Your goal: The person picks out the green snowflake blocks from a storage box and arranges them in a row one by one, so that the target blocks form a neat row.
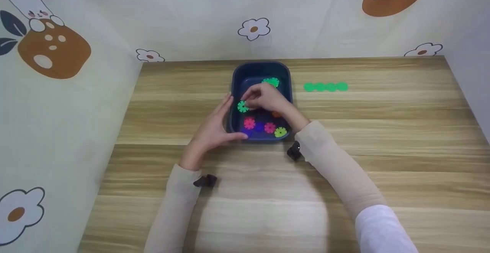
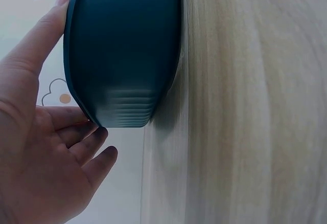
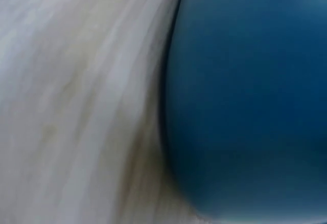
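Observation:
A dark blue plastic tub (image 1: pixel 262 141) stands on the table. My left hand (image 1: pixel 212 129) spreads around its near left corner, thumb at the near rim and straight fingers along the left side. In the left wrist view, that hand (image 2: pixel 46 152) touches the tub's outer wall (image 2: pixel 122 40). Inside the tub, my right hand (image 1: pixel 266 99) pinches a green snowflake disc (image 1: pixel 242 106). More green discs (image 1: pixel 273 81) lie near the far end. Pink discs (image 1: pixel 249 123), purple ones (image 1: pixel 259 127) and a yellow-green disc (image 1: pixel 280 132) lie toward the near end.
To the right of the tub, a row of several green discs (image 1: pixel 325 87) lies on the wooden table (image 1: pixel 383 130). A patterned cloth (image 1: pixel 199 19) hangs behind the table. The right wrist view shows only the tub's blue wall (image 3: pixel 250 96) and blurred wood grain.

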A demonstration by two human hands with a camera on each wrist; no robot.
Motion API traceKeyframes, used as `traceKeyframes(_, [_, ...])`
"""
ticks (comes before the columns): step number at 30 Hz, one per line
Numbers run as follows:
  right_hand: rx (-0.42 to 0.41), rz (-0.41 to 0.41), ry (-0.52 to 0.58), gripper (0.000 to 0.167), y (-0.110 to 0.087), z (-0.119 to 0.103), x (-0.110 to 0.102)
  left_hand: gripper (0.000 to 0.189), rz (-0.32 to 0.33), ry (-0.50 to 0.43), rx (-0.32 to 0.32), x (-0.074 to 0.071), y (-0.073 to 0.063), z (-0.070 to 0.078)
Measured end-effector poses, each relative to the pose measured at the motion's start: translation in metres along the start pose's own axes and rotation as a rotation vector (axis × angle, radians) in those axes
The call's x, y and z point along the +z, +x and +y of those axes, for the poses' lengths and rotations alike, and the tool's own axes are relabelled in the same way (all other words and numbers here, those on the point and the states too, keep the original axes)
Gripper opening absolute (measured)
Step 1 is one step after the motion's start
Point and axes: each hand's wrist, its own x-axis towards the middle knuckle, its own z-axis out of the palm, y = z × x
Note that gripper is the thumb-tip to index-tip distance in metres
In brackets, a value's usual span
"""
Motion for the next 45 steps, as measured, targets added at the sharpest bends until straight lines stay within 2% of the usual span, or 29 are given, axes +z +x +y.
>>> traceKeyframes(7, [0.006, 0.041, 0.033, 0.017, -0.005, -0.002, -0.006, 0.116, -0.007, -0.008, -0.019, 0.000, -0.001, 0.000])
traceKeyframes(17, [-0.021, 0.062, 0.067, 0.020, -0.008, -0.004, -0.015, 0.115, 0.004, -0.015, 0.010, 0.001, 0.001, -0.001])
traceKeyframes(30, [-0.026, 0.085, 0.132, 0.022, -0.010, -0.007, -0.026, 0.116, -0.002, -0.011, -0.013, 0.000, 0.001, 0.000])
traceKeyframes(39, [-0.018, 0.118, 0.135, 0.021, -0.015, -0.009, -0.036, 0.117, 0.000, -0.021, -0.026, 0.000, 0.001, -0.001])
traceKeyframes(45, [-0.024, 0.137, 0.177, 0.023, -0.018, -0.010, -0.041, 0.118, 0.014, -0.004, -0.017, 0.001, 0.001, -0.002])
